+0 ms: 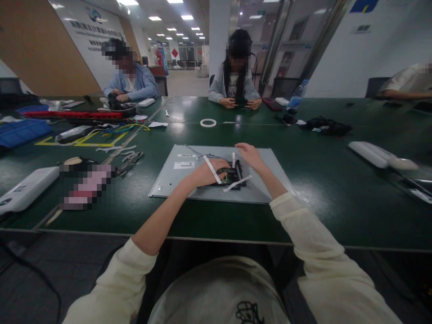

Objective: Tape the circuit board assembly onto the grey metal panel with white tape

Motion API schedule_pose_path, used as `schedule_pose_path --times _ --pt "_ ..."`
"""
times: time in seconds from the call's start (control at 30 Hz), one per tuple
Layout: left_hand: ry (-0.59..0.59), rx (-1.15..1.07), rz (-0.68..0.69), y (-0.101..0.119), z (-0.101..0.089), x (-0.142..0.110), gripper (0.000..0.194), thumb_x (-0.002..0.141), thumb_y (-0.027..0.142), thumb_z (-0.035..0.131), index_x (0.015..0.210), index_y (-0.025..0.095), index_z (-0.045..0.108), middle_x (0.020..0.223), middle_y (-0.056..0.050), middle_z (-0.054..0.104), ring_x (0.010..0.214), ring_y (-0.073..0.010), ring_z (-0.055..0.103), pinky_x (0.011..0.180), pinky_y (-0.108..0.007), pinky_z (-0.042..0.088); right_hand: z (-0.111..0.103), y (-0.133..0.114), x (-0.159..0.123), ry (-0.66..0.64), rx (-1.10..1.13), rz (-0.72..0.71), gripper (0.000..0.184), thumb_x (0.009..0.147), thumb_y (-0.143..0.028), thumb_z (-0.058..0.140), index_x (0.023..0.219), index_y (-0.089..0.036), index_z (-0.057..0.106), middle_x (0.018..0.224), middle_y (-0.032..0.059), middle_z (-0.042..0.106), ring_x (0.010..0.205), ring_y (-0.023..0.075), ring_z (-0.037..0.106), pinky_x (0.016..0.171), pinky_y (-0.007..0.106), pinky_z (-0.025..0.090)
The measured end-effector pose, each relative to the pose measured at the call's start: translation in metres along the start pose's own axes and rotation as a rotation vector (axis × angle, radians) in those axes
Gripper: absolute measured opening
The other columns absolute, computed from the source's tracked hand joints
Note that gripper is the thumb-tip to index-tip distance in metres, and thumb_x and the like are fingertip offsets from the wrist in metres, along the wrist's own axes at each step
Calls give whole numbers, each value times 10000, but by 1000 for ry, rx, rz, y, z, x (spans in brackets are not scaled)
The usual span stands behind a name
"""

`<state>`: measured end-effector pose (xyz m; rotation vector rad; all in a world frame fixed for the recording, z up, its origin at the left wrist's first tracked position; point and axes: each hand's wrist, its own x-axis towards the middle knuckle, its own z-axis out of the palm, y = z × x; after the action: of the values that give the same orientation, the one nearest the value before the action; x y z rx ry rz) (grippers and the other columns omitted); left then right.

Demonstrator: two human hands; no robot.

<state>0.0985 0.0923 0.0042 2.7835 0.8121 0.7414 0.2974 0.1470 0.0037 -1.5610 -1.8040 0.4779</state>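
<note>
A flat grey metal panel [178, 182] with white labels lies on the green table in front of me. On its middle sits a black frame [239, 170] with a small green circuit board [225, 176] inside. My left hand [211, 172] rests over the frame's left side, fingers and thumb curled around the circuit board. White tape strips [212, 169] cross the back of this hand, the frame's top edge and its lower right corner. Just right of the frame, my right hand [252, 156] hovers over the panel with its fingers stretched leftward, and nothing shows in it.
A roll of white tape [208, 123] lies beyond the panel. On the left are a white device [29, 189], glasses [131, 163], tape scraps and a blue bin [23, 132]. Another white device [380, 155] lies right. Two people [234, 85] sit across the table; another sits far right.
</note>
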Motion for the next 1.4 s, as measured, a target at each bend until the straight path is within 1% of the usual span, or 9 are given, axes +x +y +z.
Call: schedule_pose_path --times 0.1,0.17,0.33,0.47,0.6,0.87,1.1,1.23,1.4 --pt "99 57 -89 0 -2 1 270 822 151 477 1056 168 611 1088 -69 635 1013 -189 590 943 -337 436 -4 -23 -13 26 123 -136 270 835 -188 422 980 -143 645 921 54 680 868 139 621 826 260 445" --pt "186 124 -173 -2 -5 1 270 811 119 470 1038 155 611 1077 -85 633 997 -206 589 923 -351 440 -4 -41 -27 -14 181 -265 230 852 -236 434 938 -150 629 795 35 673 758 134 624 738 249 456" --pt "346 197 -328 -10 -15 -3 268 748 52 467 952 133 619 992 -96 638 935 -211 590 858 -347 457 3 -75 -62 -191 175 -526 213 876 -309 456 1005 -167 548 827 22 651 702 117 593 668 225 438" --pt "413 171 -352 -17 -18 -9 307 719 43 473 979 128 613 962 -88 638 916 -205 591 841 -336 459 9 -79 -71 -285 187 -623 276 837 -235 508 1106 -174 515 818 6 635 698 111 586 679 221 441" --pt "424 174 -349 -21 -15 -10 281 731 44 460 950 117 622 915 -90 643 889 -203 597 824 -332 463 11 -74 -69 -227 114 -746 386 762 -100 523 1136 -190 554 961 26 646 847 138 600 789 251 439" --pt "413 232 -363 -20 -13 -6 264 781 45 434 931 140 629 957 -85 644 905 -184 600 852 -309 460 11 -66 -65 -30 -105 -759 231 864 -200 499 1045 -178 641 989 60 677 895 178 623 791 279 452" --pt "392 205 -330 -24 -10 -8 223 804 94 460 947 148 623 965 -82 645 940 -200 591 879 -334 452 9 -65 -64 31 -194 -781 208 880 -225 482 912 -187 684 888 61 690 825 176 626 736 281 447" --pt "382 7 -364 -27 -12 -7 218 812 127 470 962 134 629 970 -86 661 948 -200 602 869 -332 460 5 -66 -63 31 -110 -754 215 882 -260 485 910 -203 690 895 55 690 852 175 625 759 285 452" --pt "495 -403 -634 -37 -23 -8 214 843 235 449 884 141 637 822 -60 687 730 -161 650 677 -272 498 -4 -64 -62 134 41 -661 208 873 -289 506 903 -211 696 920 37 690 852 165 628 784 284 461"
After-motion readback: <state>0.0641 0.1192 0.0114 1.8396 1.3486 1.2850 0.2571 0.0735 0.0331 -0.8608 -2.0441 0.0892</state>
